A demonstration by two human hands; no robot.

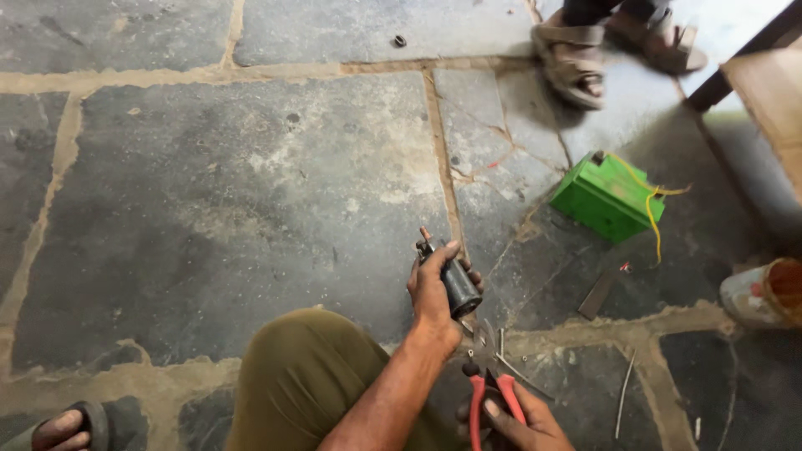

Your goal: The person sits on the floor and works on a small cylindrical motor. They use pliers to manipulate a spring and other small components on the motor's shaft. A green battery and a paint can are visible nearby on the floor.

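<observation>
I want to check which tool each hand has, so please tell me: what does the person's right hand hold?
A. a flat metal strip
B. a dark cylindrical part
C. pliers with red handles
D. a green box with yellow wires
C: the right hand grips the red-handled pliers, while the left hand holds the dark cylindrical part, and the green box sits apart on the stone floor.

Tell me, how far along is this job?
Done: nothing clearly finished; the green battery box, trailing yellow wires, lies apart on the floor. In hand: the left hand holds a dark cylinder, the right hand red-handled pliers just below it. Left: the pliers are not yet at the cylinder's copper-tipped end.
</observation>
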